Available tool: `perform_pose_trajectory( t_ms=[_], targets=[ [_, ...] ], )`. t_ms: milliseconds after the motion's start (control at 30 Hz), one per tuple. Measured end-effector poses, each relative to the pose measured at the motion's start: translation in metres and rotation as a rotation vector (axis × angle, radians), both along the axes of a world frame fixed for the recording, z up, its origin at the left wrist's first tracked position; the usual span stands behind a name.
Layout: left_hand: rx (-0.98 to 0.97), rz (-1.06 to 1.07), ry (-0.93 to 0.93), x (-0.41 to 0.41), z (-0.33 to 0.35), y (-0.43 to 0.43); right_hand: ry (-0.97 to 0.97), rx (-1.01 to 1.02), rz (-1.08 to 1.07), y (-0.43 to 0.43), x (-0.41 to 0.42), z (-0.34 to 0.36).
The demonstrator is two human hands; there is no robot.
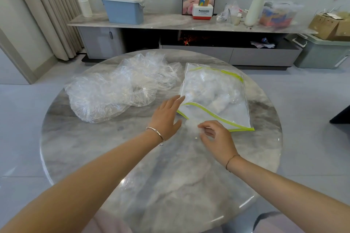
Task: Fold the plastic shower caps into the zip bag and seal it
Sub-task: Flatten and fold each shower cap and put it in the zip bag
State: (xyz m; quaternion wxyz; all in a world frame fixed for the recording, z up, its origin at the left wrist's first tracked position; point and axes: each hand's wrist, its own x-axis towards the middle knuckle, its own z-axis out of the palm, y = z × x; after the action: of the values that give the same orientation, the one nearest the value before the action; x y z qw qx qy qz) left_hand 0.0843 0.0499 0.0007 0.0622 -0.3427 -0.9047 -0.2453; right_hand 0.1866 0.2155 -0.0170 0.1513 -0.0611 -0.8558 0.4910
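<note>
Marble, grey and glossy, tops the round table (113, 157); a long sideboard (170, 22) lines the far wall. A clear green-edged zip bag (217, 100) holding folded caps lies far right, with loose clear plastic shower caps (113, 91) far left. The left hand (166, 117) touches the bag's edge with straight fingers. The right hand (217, 138) is curled, and I cannot tell its grip.

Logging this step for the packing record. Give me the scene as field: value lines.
table: round marble top
zip bag: holds packed caps; near mouth open, unsealed
loose caps: clear crumpled pile, left of the bag
left hand: flat, fingers straight, touching the bag's left edge
right hand: fingers curled, seemingly pinching a folded cap at the mouth
status: not finished
</note>
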Motion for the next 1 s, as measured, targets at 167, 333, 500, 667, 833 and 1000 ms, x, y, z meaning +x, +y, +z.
perform_pose_trajectory(
  t_ms=[167,333,500,667,833,1000],
  targets=[
    [-0.136,0.088,-0.067,-0.029,-0.007,0.035,-0.086,0.361,0.068,0.023,-0.016,-0.019],
    [-0.083,0.128,-0.123,-0.042,-0.006,0.043,-0.328,0.724,0.065,0.036,-0.061,-0.037],
    [-0.051,0.152,-0.078,-0.047,0.011,0.045,-0.543,0.933,-0.007,0.04,-0.114,-0.036],
    [-0.011,0.163,-0.03,-0.053,0.024,0.049,-0.624,0.869,-0.091,0.055,-0.14,-0.03],
    [-0.057,0.055,-0.201,-0.06,0.006,0.043,-0.53,0.794,-0.052,0.055,-0.121,-0.031],
    [-0.363,0.093,-0.208,-0.068,-0.027,-0.002,-0.455,0.743,0.129,0.05,-0.07,-0.033]
  ],
)
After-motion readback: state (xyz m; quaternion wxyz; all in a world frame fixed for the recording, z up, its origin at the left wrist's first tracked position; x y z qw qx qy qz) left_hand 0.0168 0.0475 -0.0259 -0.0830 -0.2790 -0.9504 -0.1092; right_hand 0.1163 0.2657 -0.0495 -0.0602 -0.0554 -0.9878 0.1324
